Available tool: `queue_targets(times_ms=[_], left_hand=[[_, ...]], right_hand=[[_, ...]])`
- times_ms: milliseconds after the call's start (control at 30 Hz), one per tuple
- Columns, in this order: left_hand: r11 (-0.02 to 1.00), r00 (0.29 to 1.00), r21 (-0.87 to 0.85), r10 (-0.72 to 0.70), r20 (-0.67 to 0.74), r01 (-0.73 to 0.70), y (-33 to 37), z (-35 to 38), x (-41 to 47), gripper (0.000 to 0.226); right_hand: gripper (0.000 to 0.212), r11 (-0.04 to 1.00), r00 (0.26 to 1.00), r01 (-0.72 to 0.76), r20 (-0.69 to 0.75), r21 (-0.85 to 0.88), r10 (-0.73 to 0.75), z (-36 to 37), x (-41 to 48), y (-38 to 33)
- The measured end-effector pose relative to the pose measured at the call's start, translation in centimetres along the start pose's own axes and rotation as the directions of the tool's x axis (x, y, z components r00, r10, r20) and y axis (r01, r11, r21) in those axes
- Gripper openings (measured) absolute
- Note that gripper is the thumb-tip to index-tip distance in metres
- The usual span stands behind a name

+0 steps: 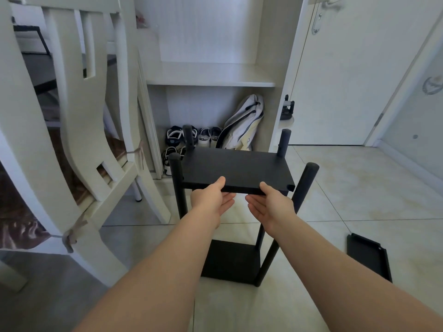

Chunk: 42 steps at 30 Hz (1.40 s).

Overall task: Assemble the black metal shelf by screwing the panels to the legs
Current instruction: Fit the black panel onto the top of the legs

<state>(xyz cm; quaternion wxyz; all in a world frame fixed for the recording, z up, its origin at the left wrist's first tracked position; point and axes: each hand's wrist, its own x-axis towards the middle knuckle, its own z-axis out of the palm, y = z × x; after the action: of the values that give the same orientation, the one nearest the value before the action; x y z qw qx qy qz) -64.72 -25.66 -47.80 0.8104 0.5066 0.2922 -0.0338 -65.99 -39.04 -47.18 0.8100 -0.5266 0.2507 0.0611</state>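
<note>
The upper panel (237,167) (stiff, thin sheet metal, judged light) is held between the four legs (178,188) near their tops, its near edge pinched by left hand (213,200) and right hand (271,204), thumbs above, fingers (229,200) beneath.

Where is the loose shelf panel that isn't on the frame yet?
In the head view, the loose panel lies on the tiled floor at lower right, to the right of the shelf frame and apart from it.

To my left: white wooden chair (79,130), brown cushion (21,226) tied on. Ahead of me: open cabinet (211,80); lower compartment holds sandals (175,137) and a leaning white-and-cream bag (244,123). To my right: white door (340,80). Underfoot: pale tiled floor (359,192).
</note>
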Motion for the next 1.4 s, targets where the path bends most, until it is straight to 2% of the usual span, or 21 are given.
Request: queue_targets(times_ms=[300,467,633,833,1033,1233,1400], left_hand=[[0.994,0.990,-0.068,-0.096,-0.101,0.089,-5.4,-1.2,2.9,0.031],[0.997,0.986,-0.062,-0.063,-0.155,0.054,-8.0,-2.4,4.6,0.017],[0.997,0.980,-0.064,-0.058,-0.191,0.047,-10.2,-3.1,5.2,0.015],[0.990,0.959,-0.081,-0.136,-0.247,0.119,-12.0,-3.8,6.2,0.016],[0.983,0.951,-0.085,-0.178,-0.253,0.161,-12.8,-4.0,6.7,0.014],[0.980,0.947,-0.074,-0.200,-0.251,0.187,-13.3,-4.0,7.1,0.032],[0.977,0.949,-0.080,-0.210,-0.234,0.196,-13.5,-4.2,7.4,0.033]], right_hand=[[0.022,0.993,0.994,-0.096,-0.058,-0.073,0.092,-1.8,3.8,4.2],[0.024,0.988,0.986,-0.152,-0.070,-0.019,0.150,-2.8,5.3,7.5],[0.029,0.990,0.986,-0.139,-0.089,0.029,0.141,-3.9,6.2,11.0],[0.021,0.984,0.971,-0.178,-0.166,-0.014,0.173,-4.0,7.0,12.6],[0.022,0.982,0.968,-0.190,-0.169,-0.013,0.185,-4.4,7.7,13.5],[0.024,0.979,0.966,-0.204,-0.167,-0.017,0.198,-4.7,8.1,13.9],[0.026,0.979,0.969,-0.201,-0.149,-0.026,0.195,-4.8,8.2,14.1]])
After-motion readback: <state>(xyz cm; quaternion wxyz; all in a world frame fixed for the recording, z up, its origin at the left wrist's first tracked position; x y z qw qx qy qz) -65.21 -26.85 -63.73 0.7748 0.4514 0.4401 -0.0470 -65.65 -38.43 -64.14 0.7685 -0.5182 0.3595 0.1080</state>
